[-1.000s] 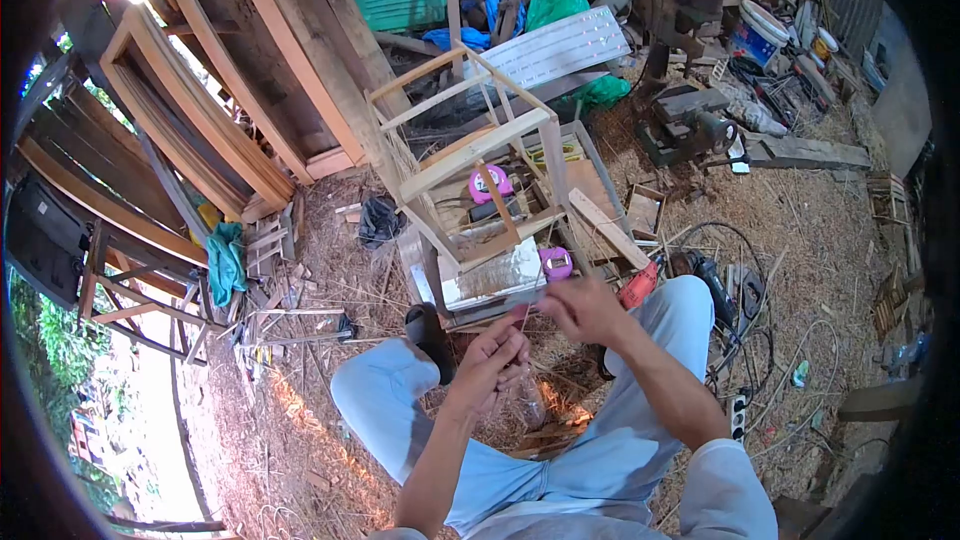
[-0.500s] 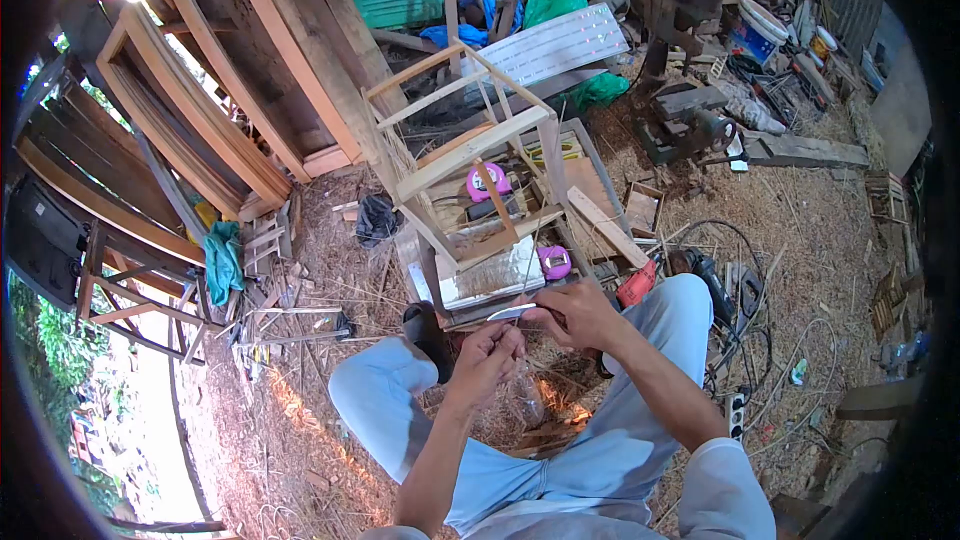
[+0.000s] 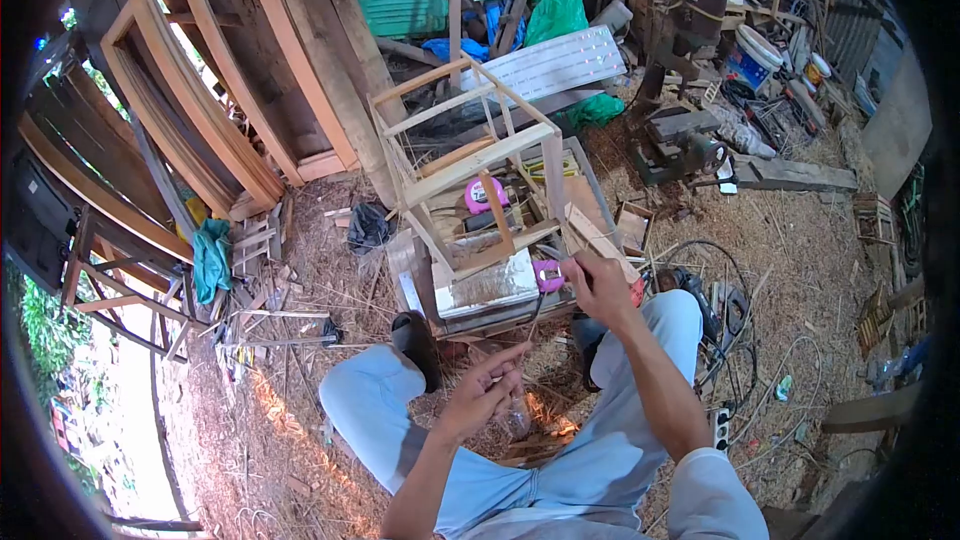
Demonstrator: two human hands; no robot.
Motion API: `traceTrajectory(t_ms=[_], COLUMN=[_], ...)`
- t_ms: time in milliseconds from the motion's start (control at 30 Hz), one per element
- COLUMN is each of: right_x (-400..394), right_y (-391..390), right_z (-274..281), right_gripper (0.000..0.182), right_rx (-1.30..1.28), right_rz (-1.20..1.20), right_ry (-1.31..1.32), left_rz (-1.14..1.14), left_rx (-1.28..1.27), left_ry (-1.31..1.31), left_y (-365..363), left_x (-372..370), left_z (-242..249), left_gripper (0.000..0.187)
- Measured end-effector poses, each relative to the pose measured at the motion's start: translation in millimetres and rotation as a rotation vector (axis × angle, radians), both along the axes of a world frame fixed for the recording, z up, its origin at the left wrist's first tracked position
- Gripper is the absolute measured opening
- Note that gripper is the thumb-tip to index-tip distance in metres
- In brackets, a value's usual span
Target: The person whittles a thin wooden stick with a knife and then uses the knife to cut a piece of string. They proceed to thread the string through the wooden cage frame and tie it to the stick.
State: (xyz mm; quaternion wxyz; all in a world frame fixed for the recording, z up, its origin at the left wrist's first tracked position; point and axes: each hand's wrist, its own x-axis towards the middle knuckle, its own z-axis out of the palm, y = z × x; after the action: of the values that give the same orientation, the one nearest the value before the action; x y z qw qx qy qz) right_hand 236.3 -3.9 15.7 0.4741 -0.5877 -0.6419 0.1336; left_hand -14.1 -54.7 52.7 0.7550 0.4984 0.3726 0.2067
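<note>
My left hand (image 3: 482,396) is over the gap between my knees, its fingers curled around what looks like a thin wooden stick (image 3: 535,328) pointing up and away. My right hand (image 3: 598,290) is a closed fist, raised to the right, near a pink tape measure (image 3: 547,276). What the right fist holds is hidden. In front of both hands, a small wooden frame (image 3: 480,160) stands on a low wooden box (image 3: 403,258). A whitish block (image 3: 490,282) lies under the frame's near edge, and a second pink tape measure (image 3: 484,194) shows inside the frame.
Tall wooden frames (image 3: 215,120) lean at the left. Power tools (image 3: 715,305) with black cords lie by my right knee, near a power strip (image 3: 720,428). Green corrugated sheet (image 3: 402,5) and a white panel (image 3: 550,62) are at the back. Wood shavings cover the ground.
My right hand has moved up and right, away from the left hand. The white blade-like piece between the hands no longer shows. My left hand stays low, slightly lower in view.
</note>
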Motion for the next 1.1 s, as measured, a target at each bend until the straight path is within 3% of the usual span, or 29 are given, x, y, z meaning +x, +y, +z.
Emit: traceTrajectory(t_ms=[333,400,433,500,567,633,767,900,1000,1067,1100], right_x=[-39,-44,-41,-38,-34,-24,-10,-1,18,47,44], right_y=[-11,-13,-15,-15,-13,-5,2,5,18,26,23], right_z=[-3,-3,2,-1,-3,-3,1,-3,-25,-21,-12], right_gripper=[0.018,0.018,0.009,0.011,0.012,0.018,0.025,0.019,0.028,0.037,0.042], right_rx=[0.097,0.13,0.107,0.105,0.102,0.031,0.045,-0.053,0.0,-0.073,-0.147], right_rz=[0.209,0.24,0.274,0.273,0.278,0.106,0.068,-0.017,-0.137,-0.384,-0.348], right_ry=[-0.075,-0.059,-0.071,-0.103,-0.131,-0.014,0.043,0.055,0.232,0.242,0.381], left_rz=[0.195,0.196,0.189,0.219,0.219,0.221,0.185,0.232,0.17,0.208,0.253], left_rx=[0.042,0.013,0.01,0.249,0.217,0.19,0.214,0.189,0.232,0.238,0.246], left_ry=[-0.163,-0.064,-0.063,0.038,0.021,-0.008,0.022,0.002,-0.014,-0.029,-0.046], left_y=[38,41,40,35,30,24,16,10,8,3,3], left_x=[21,23,24,24,22,23,19,16,14,8,5], left_z=[5,5,3,-2,1,8,3,-1,2,1,1], left_gripper=[0.04,0.035,0.035,0.033,0.033,0.032,0.033,0.033,0.032,0.032,0.031])
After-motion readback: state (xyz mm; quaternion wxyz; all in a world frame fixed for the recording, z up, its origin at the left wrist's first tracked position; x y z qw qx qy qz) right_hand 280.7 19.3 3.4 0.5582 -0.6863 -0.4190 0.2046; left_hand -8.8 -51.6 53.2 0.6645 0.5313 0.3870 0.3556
